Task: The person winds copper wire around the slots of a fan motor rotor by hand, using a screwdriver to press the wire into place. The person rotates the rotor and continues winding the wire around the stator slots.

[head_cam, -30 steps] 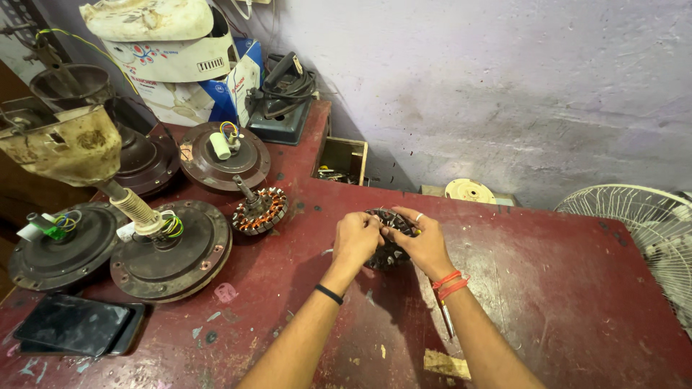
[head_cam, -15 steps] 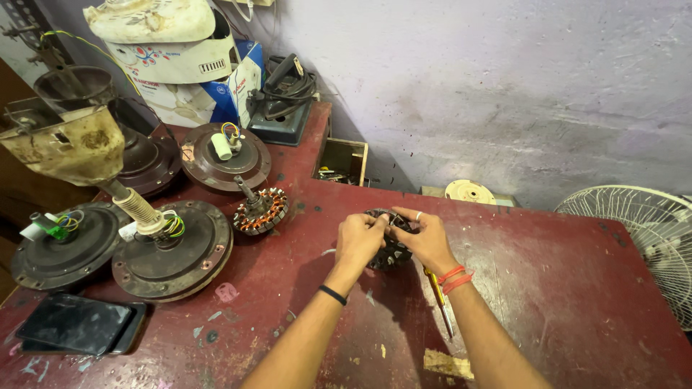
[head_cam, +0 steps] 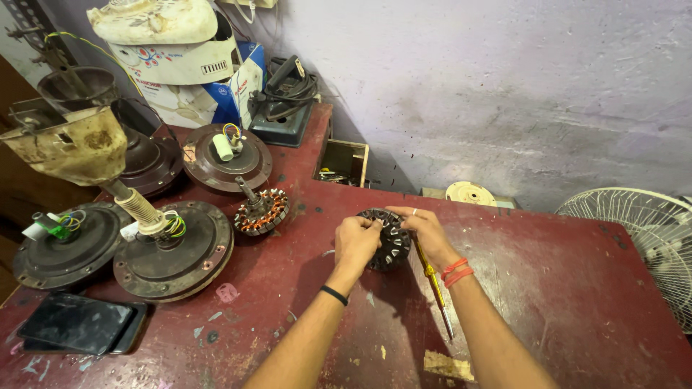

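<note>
Left hand: curled shut, gripping stator. Right hand: fingers closed over stator's right side. Stator: mid-surface. Screwdriver: lying under right wrist.

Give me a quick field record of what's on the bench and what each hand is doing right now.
surface: red workbench
left hand: gripping dark round motor core
right hand: on the core's right edge
screwdriver: yellow handle, lying beside right wrist
wound copper core: left of hands, untouched
fan motor housings: far left
phone: near left corner
</note>
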